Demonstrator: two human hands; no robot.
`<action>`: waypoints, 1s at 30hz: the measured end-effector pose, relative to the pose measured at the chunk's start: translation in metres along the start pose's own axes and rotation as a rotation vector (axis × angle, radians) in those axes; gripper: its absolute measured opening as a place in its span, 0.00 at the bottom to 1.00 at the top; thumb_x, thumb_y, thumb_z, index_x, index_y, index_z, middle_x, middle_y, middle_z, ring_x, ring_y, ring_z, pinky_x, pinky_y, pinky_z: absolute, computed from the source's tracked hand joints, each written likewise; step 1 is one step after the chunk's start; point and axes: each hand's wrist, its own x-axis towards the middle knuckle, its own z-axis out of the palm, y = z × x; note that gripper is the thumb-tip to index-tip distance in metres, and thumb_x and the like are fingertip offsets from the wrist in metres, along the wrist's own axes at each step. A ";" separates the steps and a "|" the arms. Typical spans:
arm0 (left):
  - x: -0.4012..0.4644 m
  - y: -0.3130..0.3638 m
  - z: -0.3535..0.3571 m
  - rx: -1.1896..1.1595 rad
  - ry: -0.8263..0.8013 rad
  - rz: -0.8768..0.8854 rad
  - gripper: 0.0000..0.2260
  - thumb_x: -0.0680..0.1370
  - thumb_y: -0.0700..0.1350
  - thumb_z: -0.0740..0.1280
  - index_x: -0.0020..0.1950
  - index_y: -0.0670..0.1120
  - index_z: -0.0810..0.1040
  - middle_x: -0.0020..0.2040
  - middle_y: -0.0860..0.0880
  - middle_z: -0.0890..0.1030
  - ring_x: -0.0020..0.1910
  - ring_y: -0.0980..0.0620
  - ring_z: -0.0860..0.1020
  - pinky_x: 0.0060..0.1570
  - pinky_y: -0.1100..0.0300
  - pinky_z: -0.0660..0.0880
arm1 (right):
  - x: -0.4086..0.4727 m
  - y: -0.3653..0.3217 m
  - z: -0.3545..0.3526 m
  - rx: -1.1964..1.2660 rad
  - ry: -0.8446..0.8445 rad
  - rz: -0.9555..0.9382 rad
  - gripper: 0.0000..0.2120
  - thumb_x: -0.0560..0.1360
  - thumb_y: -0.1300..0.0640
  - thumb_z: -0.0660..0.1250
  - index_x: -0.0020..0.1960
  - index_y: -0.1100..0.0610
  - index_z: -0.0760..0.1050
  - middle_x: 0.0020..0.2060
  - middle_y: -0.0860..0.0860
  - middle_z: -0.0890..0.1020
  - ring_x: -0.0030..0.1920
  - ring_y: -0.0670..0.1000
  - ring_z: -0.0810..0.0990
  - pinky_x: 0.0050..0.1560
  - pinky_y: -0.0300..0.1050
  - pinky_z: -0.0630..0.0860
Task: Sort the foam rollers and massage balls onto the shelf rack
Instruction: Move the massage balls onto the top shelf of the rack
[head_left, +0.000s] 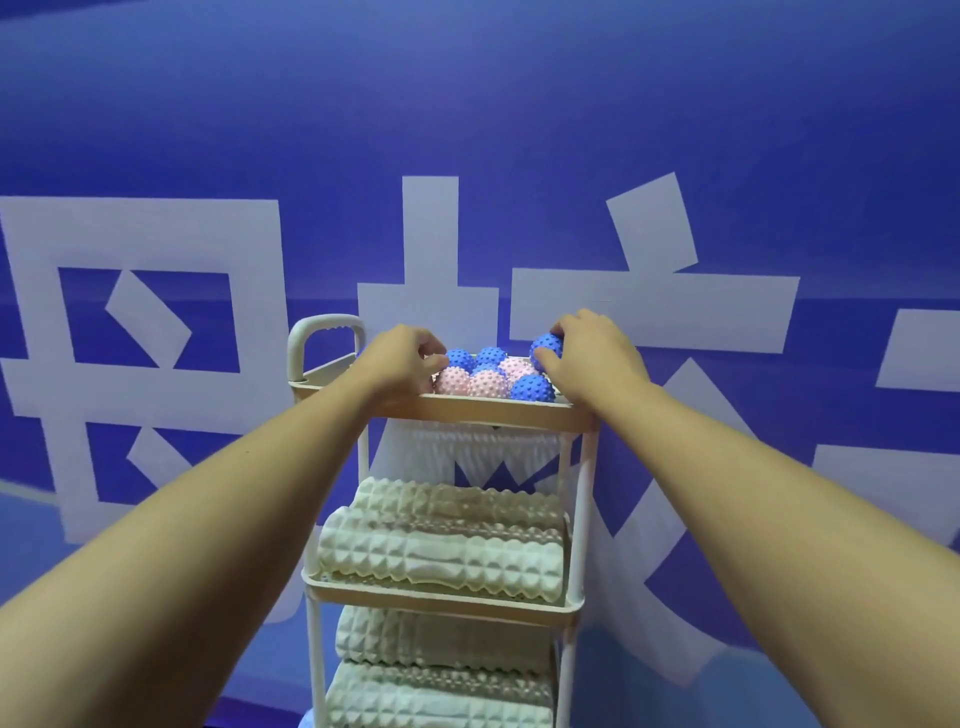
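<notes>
Bare forearms, right hand around knobbly blue ball over rack.

Open air above ball-crowded top tray; handle at left.

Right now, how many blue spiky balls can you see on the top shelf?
4. One back left, one back middle, one front right, and one gripped by the right hand at the back right. The hands may hide others.
</notes>
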 end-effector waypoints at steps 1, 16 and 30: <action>0.000 0.000 0.001 0.014 -0.006 0.001 0.12 0.82 0.49 0.66 0.63 0.46 0.80 0.61 0.47 0.83 0.56 0.47 0.80 0.56 0.52 0.79 | 0.002 0.000 -0.001 -0.095 -0.012 -0.020 0.20 0.81 0.44 0.62 0.66 0.55 0.75 0.61 0.53 0.76 0.62 0.55 0.74 0.55 0.50 0.74; -0.003 0.002 0.002 -0.025 0.011 0.014 0.15 0.83 0.52 0.64 0.65 0.46 0.78 0.62 0.47 0.82 0.56 0.51 0.78 0.40 0.63 0.72 | 0.056 -0.005 -0.004 -0.002 -0.122 0.116 0.16 0.74 0.52 0.75 0.61 0.54 0.80 0.58 0.56 0.82 0.56 0.59 0.80 0.53 0.51 0.79; -0.084 0.011 0.002 -0.001 0.371 0.191 0.16 0.83 0.53 0.60 0.66 0.49 0.77 0.65 0.49 0.78 0.64 0.48 0.75 0.63 0.51 0.71 | -0.067 -0.037 -0.023 0.115 0.026 -0.259 0.17 0.81 0.46 0.61 0.68 0.50 0.74 0.65 0.47 0.78 0.65 0.54 0.75 0.69 0.58 0.68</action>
